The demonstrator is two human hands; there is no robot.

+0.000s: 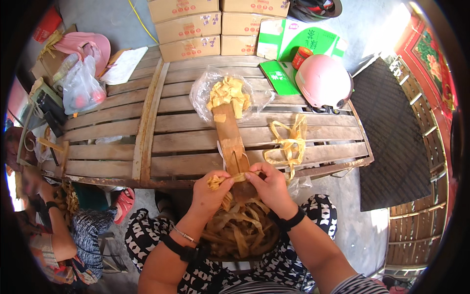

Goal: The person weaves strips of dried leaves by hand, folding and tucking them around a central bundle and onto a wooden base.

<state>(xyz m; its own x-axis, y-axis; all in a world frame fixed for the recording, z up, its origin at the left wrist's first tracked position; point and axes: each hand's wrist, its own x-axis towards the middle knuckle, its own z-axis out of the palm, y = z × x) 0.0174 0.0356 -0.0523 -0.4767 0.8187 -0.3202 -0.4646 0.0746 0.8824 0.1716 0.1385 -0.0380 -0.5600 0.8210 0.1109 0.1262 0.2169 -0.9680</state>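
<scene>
Both my hands are closed around a soft yellow-tan strip (241,177) above a narrow wooden board (230,134). My left hand (209,193) pinches it between thumb and fingers, with a crumpled bunch of strip (214,183) showing at that hand. On the other side, my right hand (269,185) grips the strip's other part between thumb and forefinger. Below them, a heap of long tan strips (240,230) lies over my lap. At the board's far end, folded yellow pieces (229,95) are piled on a clear plastic bag (200,93).
The board lies on a slatted wooden table (181,132), with loose yellow strips (289,144) near its right edge. A pink helmet (323,81), a green carton (308,39) and stacked cardboard boxes (191,27) stand farther back. At the left sits another person (58,230).
</scene>
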